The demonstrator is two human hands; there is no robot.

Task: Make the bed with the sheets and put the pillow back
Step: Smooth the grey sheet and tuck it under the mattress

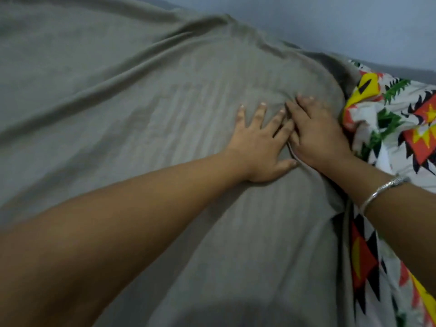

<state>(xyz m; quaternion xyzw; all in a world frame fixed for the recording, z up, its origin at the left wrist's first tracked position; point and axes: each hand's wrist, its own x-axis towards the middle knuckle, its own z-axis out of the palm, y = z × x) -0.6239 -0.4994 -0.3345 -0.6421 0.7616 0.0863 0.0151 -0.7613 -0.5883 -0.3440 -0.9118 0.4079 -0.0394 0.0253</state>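
Observation:
A grey-green sheet [132, 109] covers most of the bed, with long folds running across it. My left hand [259, 142] lies flat on the sheet with its fingers spread. Right beside it, touching it, my right hand [316, 135] presses palm down on the sheet near its right edge, fingers straight. A silver bangle [382, 187] circles my right wrist. To the right lies a bright patterned cloth [396, 119] in white, red, yellow, green and black, partly under my right forearm. No pillow can be made out for certain.
A pale grey-blue wall [330, 24] runs behind the bed at the top right. A dark gap [335, 69] shows between the sheet's far corner and the patterned cloth. The patterned cloth continues down the bed's right side [363, 260].

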